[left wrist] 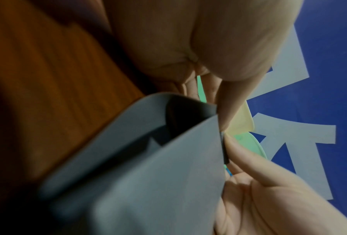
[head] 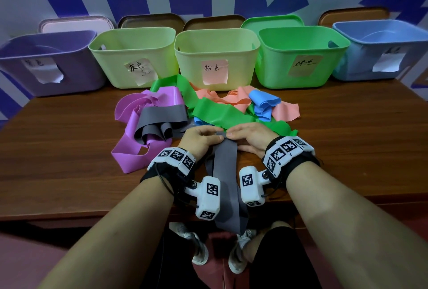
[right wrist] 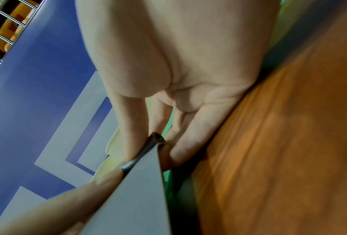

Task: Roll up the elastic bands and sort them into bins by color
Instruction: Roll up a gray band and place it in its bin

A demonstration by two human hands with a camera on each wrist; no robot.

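- Brown worktop (head: 324,149), bins along the wall.
- Left hand (head: 199,139) — fingers curled, pinching grey band (head: 225,168) at its rolled end.
- Right hand (head: 251,137) — pinching the same roll; band trails off the near edge.

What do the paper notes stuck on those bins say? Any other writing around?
"灰色", with a faint scribble beneath: note on the light green bin.
"粉色": note on the pale yellow bin.
"绿色": note on the green bin.
Purple bin and blue bin: notes too blurred to read.
Wrist markers: coded squares, no words.
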